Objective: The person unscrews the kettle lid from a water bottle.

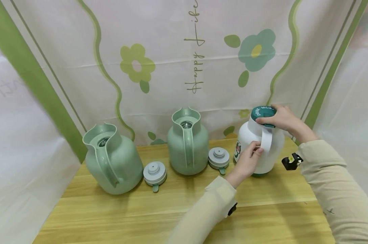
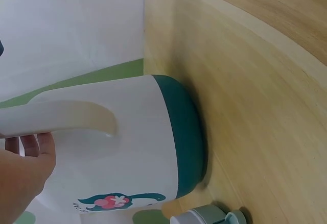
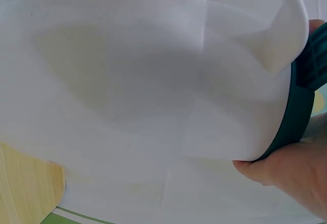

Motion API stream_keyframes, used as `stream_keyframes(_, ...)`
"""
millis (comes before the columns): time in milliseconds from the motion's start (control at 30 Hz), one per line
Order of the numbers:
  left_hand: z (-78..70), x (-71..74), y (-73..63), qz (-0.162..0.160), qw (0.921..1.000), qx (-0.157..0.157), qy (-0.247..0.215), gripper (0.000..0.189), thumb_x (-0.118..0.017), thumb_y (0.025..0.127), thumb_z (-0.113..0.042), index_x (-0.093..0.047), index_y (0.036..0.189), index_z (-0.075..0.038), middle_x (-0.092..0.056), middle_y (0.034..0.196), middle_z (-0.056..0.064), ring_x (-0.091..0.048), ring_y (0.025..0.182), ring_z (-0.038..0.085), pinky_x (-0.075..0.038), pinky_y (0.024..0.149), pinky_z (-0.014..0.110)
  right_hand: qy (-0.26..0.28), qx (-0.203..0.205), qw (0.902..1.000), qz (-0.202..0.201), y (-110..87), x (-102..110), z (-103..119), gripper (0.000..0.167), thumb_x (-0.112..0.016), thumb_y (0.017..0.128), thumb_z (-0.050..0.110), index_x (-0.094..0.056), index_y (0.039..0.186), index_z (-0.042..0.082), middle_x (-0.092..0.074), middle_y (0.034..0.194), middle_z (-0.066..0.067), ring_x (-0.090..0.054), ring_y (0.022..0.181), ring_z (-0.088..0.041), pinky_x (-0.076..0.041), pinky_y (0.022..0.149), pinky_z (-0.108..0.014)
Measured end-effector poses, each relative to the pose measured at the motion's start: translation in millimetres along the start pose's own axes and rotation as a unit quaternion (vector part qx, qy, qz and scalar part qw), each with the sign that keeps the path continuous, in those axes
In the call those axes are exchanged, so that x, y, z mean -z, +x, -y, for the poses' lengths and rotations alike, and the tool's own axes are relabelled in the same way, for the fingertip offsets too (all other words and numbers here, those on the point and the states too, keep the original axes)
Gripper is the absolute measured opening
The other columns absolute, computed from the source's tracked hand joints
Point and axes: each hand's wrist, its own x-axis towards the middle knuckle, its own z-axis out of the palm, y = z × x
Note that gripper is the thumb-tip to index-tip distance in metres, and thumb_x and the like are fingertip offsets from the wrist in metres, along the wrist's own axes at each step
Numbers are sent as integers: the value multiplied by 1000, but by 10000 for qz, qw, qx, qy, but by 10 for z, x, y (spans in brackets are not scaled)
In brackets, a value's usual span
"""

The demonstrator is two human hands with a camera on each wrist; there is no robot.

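A white thermos jug [image 1: 246, 135] with a dark green base stands upright at the right of the table. My left hand [image 1: 247, 160] grips its white handle [image 1: 266, 139]; in the left wrist view the fingers [image 2: 46, 145] of this hand curl behind the handle. Over the jug's mouth sits a dark green lid [image 1: 261, 112], which my right hand [image 1: 282, 118] holds with thumb and fingers on opposite sides. The right wrist view shows that lid [image 3: 288, 124] against the jug's rim, with the hand [image 3: 294, 173] at its edge. Whether the lid is fastened cannot be seen.
Two light green jugs, one at the left [image 1: 119, 166] and one in the middle [image 1: 187, 152], stand with open tops. Beside them lie two grey lids with green tabs, one left [image 1: 154, 173] and one right [image 1: 218, 158]. A patterned curtain [image 1: 171, 74] hangs behind the wooden table [image 1: 126, 217].
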Motion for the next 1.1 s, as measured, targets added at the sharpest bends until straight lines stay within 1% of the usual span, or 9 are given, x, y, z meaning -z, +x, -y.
stream_keyframes(67, 11, 7, 0, 12, 10000, -1, 15, 31, -41, 101, -28, -52, 125, -13, -62, 127, 8, -58, 117, 12, -48, 93, 19, 51, -3, 10000, -15, 3, -13, 6, 107, -60, 87, 54, 1, 149, -8, -8, 144, -45, -27, 123, -54, -32, 100, -67)
stream_keyframes(300, 27, 27, -10, 195, 9997, 170, 20, 35, -40, 101, -32, -52, 129, -16, -61, 127, 7, -57, 116, 10, -48, 93, 20, 151, -24, 9999, 38, 5, -51, -7, 107, -60, 87, 55, 1, 150, -7, -6, 146, -43, -26, 125, -54, -32, 101, -67)
stream_keyframes(433, 12, 44, -17, 331, 9990, 244, -159, 35, -41, 102, -34, -53, 129, -16, -61, 126, 6, -57, 111, 7, -48, 90, 18, 142, -17, 9998, 109, 2, -31, -4, 107, -59, 87, 54, 2, 149, -8, -2, 147, -43, -24, 126, -56, -31, 102, -68)
stream_keyframes(533, -11, 54, -18, 374, 9983, 366, -274, 35, -42, 102, -37, -55, 127, -17, -61, 125, 3, -57, 108, 5, -48, 87, 18, 3, 25, 9997, 224, -10, 1, 30, 105, -58, 88, 52, 3, 149, -9, -2, 146, -45, -22, 127, -58, -31, 101, -70)
stream_keyframes(600, -25, 54, -16, 333, 9981, 444, -253, 36, -41, 102, -40, -57, 126, -18, -62, 124, 1, -57, 108, 5, -49, 86, 19, -155, 15, 9995, 272, -23, 21, 67, 104, -58, 89, 50, 2, 148, -11, -6, 144, -46, -20, 126, -58, -31, 99, -70)
stream_keyframes(733, -36, 43, -14, 108, 9984, 548, -46, 41, -39, 101, -45, -61, 123, -18, -64, 124, -1, -58, 109, 5, -50, 87, 20, -591, -37, 9981, 199, -57, 39, 168, 98, -59, 88, 47, -11, 145, -17, -19, 134, -48, -20, 119, -59, -34, 92, -69)
stream_keyframes(833, -42, 34, -14, -54, 9981, 609, 55, 43, -39, 101, -46, -64, 121, -17, -66, 123, -1, -59, 106, 4, -50, 86, 20, -774, -91, 9968, 170, -74, 38, 225, 92, -60, 89, 42, -16, 142, -20, -23, 129, -48, -21, 116, -59, -34, 89, -68)
stream_keyframes(967, -80, 33, -14, -167, 9966, 808, 77, 42, -40, 100, -46, -66, 118, -18, -67, 121, -3, -60, 107, 4, -51, 88, 22, -710, -115, 9971, 230, -93, 39, 248, 90, -59, 89, 35, -12, 143, -20, -20, 130, -50, -20, 118, -61, -33, 91, -69)
stream_keyframes(1100, -126, 47, -14, -130, 9939, 1093, 78, 41, -41, 99, -45, -66, 120, -21, -65, 123, -6, -58, 114, 5, -50, 95, 26, -558, -47, 9980, 299, -113, 43, 239, 90, -59, 90, 32, -9, 143, -20, -17, 133, -49, -20, 119, -58, -34, 95, -68)
